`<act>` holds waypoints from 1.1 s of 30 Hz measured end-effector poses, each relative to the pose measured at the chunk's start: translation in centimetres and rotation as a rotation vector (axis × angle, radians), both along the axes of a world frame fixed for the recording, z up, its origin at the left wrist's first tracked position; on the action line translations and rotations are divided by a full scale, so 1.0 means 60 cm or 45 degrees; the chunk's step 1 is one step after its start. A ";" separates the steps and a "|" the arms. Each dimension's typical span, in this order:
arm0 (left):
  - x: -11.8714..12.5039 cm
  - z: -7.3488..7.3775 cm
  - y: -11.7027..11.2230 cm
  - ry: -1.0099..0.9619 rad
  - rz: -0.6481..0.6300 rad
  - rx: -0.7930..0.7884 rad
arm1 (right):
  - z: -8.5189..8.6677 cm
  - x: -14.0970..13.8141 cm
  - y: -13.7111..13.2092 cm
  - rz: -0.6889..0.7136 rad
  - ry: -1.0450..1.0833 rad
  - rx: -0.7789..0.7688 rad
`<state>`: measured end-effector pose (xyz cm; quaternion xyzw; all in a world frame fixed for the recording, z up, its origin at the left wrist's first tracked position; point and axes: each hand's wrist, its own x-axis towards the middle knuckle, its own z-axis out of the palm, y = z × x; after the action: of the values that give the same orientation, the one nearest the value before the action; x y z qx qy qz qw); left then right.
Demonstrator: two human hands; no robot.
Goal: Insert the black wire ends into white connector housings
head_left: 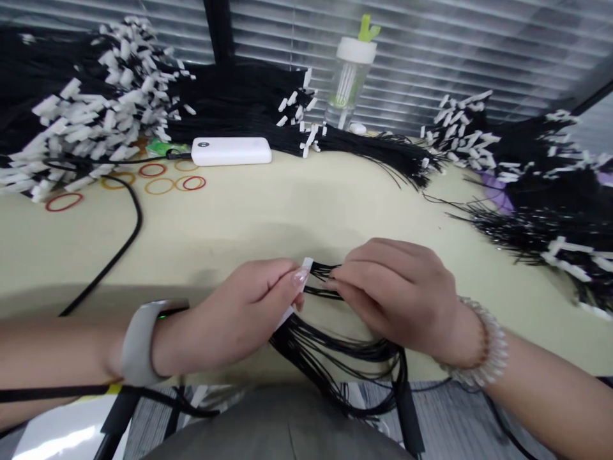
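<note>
Between the thumb and fingers of my left hand (253, 300) a white connector strip (307, 263) is pinched, its middle covered by the thumb. Black wires (335, 342) run out of the strip to the right and loop down over the table's front edge. My right hand (397, 294) has its fingertips closed on a few of these thin wires (322, 271) just right of the strip. How many it grips is hidden behind the fingers.
Black wire bundles with white connectors (110, 108) pile up at the back left, with more wire bundles (522, 147) at the right. Rubber bands (159, 186), a white power bank (232, 152), a black cable (136, 223) and a water bottle (352, 76) are on the table (287, 211).
</note>
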<state>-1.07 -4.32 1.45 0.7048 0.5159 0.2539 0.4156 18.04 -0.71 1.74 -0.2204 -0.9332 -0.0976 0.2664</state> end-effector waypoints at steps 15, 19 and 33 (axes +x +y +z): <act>0.001 -0.003 0.000 -0.078 0.090 -0.069 | 0.012 0.003 0.005 -0.101 -0.310 -0.259; -0.001 -0.003 0.000 -0.165 0.151 -0.152 | 0.018 0.011 0.011 -0.181 -0.251 -0.222; 0.002 -0.010 0.002 -0.316 0.402 -0.225 | 0.045 0.007 -0.032 0.062 -0.207 -0.596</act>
<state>-0.93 -4.17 0.84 0.5394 0.5851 0.3545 0.4909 18.48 -2.65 4.47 -0.2451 -0.9538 0.1103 0.1344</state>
